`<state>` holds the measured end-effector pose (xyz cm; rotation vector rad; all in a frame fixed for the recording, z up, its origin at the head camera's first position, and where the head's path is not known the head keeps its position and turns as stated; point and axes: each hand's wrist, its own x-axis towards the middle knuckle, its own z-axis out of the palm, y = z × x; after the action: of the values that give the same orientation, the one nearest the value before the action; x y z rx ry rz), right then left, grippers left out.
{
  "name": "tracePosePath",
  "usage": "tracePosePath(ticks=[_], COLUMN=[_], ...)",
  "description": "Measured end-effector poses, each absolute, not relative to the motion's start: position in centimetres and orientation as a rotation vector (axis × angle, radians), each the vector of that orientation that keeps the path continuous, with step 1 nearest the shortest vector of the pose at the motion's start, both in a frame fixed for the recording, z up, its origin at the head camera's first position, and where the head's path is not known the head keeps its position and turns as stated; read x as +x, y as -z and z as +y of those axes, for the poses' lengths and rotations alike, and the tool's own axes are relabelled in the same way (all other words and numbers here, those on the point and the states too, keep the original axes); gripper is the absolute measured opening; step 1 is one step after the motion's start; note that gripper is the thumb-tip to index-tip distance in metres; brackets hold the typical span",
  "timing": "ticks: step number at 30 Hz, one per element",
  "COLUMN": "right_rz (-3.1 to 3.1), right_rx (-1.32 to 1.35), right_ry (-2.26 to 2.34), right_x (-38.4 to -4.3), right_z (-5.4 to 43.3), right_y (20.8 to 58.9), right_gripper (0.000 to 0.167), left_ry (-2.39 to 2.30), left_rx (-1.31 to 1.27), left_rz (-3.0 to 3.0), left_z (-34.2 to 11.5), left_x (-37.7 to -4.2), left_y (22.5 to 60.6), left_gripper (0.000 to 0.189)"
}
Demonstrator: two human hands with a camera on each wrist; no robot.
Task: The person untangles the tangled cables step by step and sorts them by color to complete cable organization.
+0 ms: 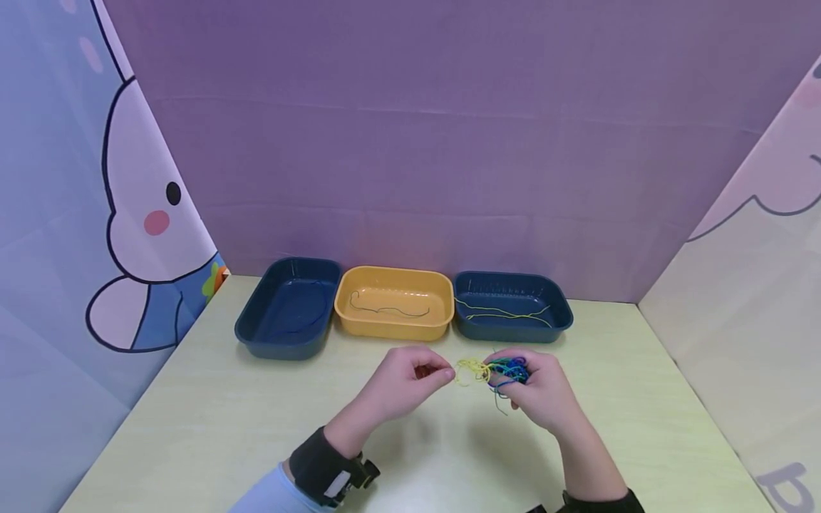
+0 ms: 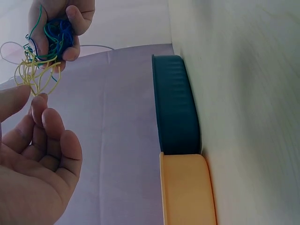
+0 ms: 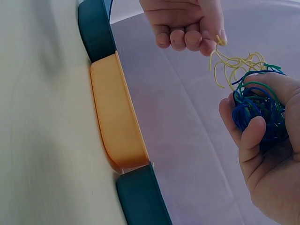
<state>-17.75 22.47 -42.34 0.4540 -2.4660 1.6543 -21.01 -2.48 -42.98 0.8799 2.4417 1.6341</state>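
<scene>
A tangled bundle of blue and green strings (image 3: 258, 110) is gripped in my right hand (image 1: 541, 388), held up above the table. Out of its left side spill loops of yellow string (image 1: 473, 368). My left hand (image 1: 410, 381) pinches the end of that yellow string between thumb and forefinger, as the right wrist view shows, with the other fingers curled loosely. Between the two hands the yellow loops spread out, still joined to the tangle. One thin strand (image 1: 500, 405) dangles below the right hand.
Behind the hands stand three trays in a row. The left blue tray (image 1: 246, 331) has a faint dark strand inside. A dark string (image 1: 391, 310) lies in the yellow tray (image 1: 391, 331). Yellow-green strings (image 1: 507, 314) lie across the right blue tray (image 1: 513, 333). A purple cloth wall (image 1: 449, 142) rises behind.
</scene>
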Motion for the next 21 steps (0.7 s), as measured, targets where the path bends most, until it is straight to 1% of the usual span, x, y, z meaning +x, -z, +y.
tracePosePath(ticks=[13,21], right_rz=[-2.476,-2.496], right_rx=[0.510,0.506], right_ry=[-1.639,-1.607], right_x=[-17.88,-17.90], right_z=[22.11,22.20], right_y=[42.69,42.61], right_gripper=[0.023,0.024], left_ry=[-1.664,-1.679], left_rx=[0.835,0.804], left_rz=[2.427,2.454], left_z=[-2.54,-3.00], left_x=[-20.97,-21.26], left_y=[43.13,43.19], left_gripper=[0.009,0.012])
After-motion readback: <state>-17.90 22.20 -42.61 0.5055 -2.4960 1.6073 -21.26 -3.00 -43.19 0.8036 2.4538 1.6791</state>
